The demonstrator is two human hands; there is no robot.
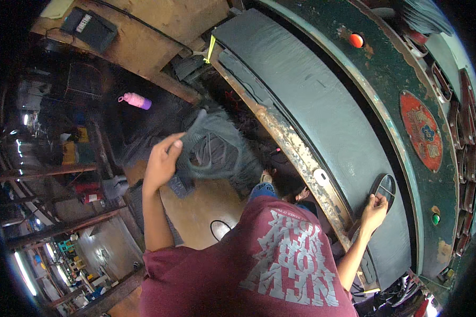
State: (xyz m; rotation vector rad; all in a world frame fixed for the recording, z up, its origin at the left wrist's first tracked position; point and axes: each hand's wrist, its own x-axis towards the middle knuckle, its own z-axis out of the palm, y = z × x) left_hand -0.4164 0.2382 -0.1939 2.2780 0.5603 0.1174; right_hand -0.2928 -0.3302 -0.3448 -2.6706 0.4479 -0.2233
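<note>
Head view, dark sole (384,188), rounded, pale-lined

Sole-shaped piece (388,183): is showing black, a pale line crossing it
Belt (322,100): is showing slate grey with paler streaks
Machine housing (391,79): is showing dark green with brown patches
Oval plate (420,131): is showing red and blue
Upper button (357,40): is showing orange-red
Lower button (436,218): is showing green
Rail (286,138): is mixing rusty brown and cream
Bottle (136,101): is showing pink and purple
Shirt (217,264): is showing maroon with pale grey lettering
</note>
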